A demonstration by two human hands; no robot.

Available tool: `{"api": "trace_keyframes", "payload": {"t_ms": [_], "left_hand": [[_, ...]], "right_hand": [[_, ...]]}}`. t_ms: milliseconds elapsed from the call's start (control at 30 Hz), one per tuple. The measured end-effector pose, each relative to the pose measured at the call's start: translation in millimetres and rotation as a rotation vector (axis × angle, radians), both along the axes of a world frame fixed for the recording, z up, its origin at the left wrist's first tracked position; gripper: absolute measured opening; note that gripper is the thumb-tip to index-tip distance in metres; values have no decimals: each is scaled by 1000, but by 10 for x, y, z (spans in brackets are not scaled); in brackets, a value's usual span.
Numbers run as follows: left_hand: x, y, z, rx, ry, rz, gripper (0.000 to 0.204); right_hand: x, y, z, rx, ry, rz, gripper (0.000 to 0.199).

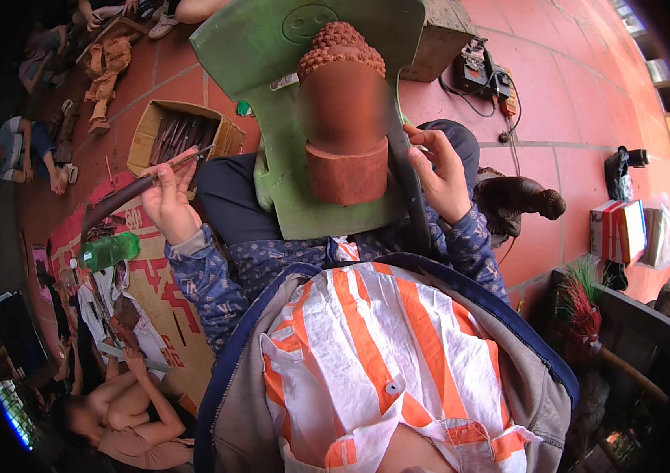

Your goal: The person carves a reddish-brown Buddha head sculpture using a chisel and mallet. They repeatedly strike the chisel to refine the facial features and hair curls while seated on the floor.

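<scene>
A reddish wooden head carving [344,118] with knobbly curls on top and a plain block at its neck rests on a green plastic chair [280,209] between my knees. To its left, my left hand [171,201] is closed around a carving chisel [120,197], whose dark handle points down-left and thin blade up-right. On the other side my right hand [441,169] has bent fingers apart, close to the chair's edge and a dark strip [417,206]. Its fingertips seem to touch that edge, and I see nothing held in it.
A cardboard box [232,139] of dark-handled tools stands left of the chair, with a green bottle [110,251] nearer me. At right are a dark carving [514,203], a power unit with cables [483,81] and a red-white box [617,230]. Other people sit along the left.
</scene>
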State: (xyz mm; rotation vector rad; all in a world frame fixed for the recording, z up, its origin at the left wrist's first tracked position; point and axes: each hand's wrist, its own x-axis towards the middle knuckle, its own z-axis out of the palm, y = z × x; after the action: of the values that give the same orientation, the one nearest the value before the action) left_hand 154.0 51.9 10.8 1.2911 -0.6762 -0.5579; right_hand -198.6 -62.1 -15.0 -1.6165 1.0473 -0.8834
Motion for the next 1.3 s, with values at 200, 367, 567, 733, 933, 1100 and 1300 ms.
{"api": "trace_keyframes", "payload": {"t_ms": [200, 367, 567, 733, 933, 1100, 1300], "left_hand": [[-76, -27, 13, -3, -47, 56, 19], [-107, -36, 41, 37, -22, 61, 20], [-234, -76, 52, 53, -56, -86, 21], [-675, -33, 199, 135, -130, -479, 18], [-1327, -115, 269, 174, -369, -1253, 14], [-1184, -141, 192, 193, -346, -1111, 15], [-1144, -136, 202, 211, -226, -1061, 15]], "right_hand": [[-27, -12, -3, 164, -178, -152, 16], [-71, 12, 187, 267, -37, -170, 16], [-76, -14, 136, 151, -167, -150, 22], [-71, 24, 297, 322, -326, 56, 25], [84, 128, 550, 322, -405, 710, 52], [-47, 56, 640, 338, -392, 637, 28], [133, -10, 628, -44, -308, 813, 24]]}}
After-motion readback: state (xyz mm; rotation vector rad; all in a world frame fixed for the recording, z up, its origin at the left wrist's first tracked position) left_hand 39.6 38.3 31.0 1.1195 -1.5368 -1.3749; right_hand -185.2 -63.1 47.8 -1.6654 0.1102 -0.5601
